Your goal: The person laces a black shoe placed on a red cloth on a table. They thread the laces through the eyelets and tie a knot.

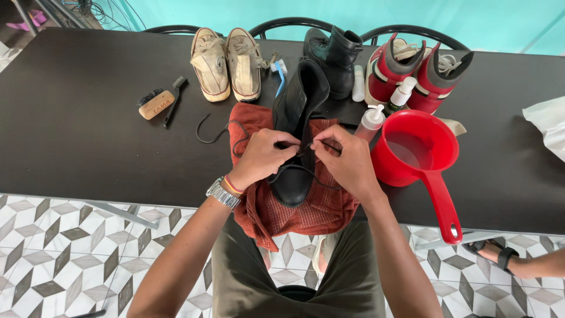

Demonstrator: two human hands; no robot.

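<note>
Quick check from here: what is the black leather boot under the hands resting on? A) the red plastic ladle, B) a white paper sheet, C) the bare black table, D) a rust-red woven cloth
D: the black leather boot lies on a rust-red woven cloth spread over the table edge, while the left hand and right hand pinch its black lace.

Bare forearms, silver wristwatch (222, 193) and red band, olive trousers (294, 265)
</note>
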